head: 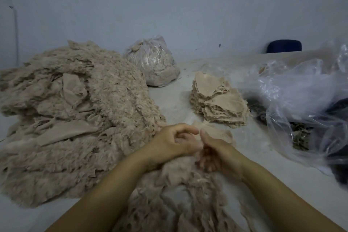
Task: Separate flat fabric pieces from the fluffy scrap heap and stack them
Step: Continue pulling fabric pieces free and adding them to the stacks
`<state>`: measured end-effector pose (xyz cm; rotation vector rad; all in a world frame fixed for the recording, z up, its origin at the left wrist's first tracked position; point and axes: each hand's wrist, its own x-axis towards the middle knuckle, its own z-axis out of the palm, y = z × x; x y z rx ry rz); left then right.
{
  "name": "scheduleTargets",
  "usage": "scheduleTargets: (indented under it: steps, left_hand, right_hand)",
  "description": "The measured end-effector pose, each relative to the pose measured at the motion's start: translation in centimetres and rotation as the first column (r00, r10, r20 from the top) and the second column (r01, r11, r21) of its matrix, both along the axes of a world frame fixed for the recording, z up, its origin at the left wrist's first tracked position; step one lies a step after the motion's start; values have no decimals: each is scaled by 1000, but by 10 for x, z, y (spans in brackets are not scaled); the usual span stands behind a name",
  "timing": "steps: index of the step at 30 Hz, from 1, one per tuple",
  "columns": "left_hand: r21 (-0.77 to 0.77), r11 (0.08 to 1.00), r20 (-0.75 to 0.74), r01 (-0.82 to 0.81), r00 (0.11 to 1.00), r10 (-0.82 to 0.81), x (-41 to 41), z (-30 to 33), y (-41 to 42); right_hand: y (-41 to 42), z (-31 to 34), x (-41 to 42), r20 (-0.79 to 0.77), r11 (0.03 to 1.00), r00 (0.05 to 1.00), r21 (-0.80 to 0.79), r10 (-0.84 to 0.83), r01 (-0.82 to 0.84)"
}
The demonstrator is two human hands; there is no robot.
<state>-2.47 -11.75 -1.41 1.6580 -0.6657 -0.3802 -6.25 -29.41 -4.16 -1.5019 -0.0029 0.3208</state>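
Note:
A big beige fluffy scrap heap covers the left of the table and trails toward me. A neat stack of flat beige pieces stands right of centre. Just in front of the stack, a flat beige piece sticks out from behind my hands. My left hand has curled fingers and pinches fluffy material where it meets the right. My right hand grips the flat piece and fluff, thumb up. Both hands are blurred by motion.
A tied plastic bag of beige scraps sits at the back. Loose clear plastic bags with dark contents fill the right side. A dark blue chair back shows behind the table. Grey wall beyond.

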Motion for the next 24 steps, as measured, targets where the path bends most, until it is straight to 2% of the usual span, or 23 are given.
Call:
scheduleTargets:
  steps: [1,3,5,6,7,8,10,11,14,17,19,22,24]
  left_hand:
    - [-79,996,-91,38,995,-45,-1,1,-4]
    - [-224,966,-222,-131,972,81,5,0,-6]
    - [-163,937,-172,-308,944,280,13,-4,-4]
    - [-79,947,-110,-311,947,301,15,-7,-3]
    - [22,964,-51,-266,962,267,16,-11,-1]
    - [116,974,3,-196,980,197,17,-15,0]
    - [250,966,62,-57,997,43,16,-19,2]
    - [292,956,70,8,997,-30,14,-19,2]
    - [407,905,82,124,982,-172,12,-26,3]
    - [368,929,144,34,985,-94,9,-26,0]
    - [215,973,118,-87,991,62,10,-22,-1]
    - [68,979,66,-195,980,190,9,-16,-4]
    - [16,991,-146,-136,980,137,6,-13,-8]
  right_hand:
    - [4,0,2,-2,997,999,58,-41,41]
    - [6,3,5,47,982,987,118,-155,148]
    - [5,5,8,51,961,967,132,-251,243]
    - [5,6,8,42,958,961,104,-272,267]
    - [4,5,9,54,961,960,12,-276,276]
    - [3,5,8,90,948,960,-158,-266,277]
    - [1,1,6,147,851,970,-468,-192,239]
    - [-1,0,5,127,836,981,-515,-147,192]
    - [-7,5,-1,-62,931,998,-366,-19,-5]
    - [-17,7,-4,-60,908,992,-400,112,-127]
    - [-17,4,-3,15,943,997,-327,76,-66]
    - [-9,4,1,131,978,985,-160,-116,136]
    - [-2,6,5,164,963,952,-41,-257,267]
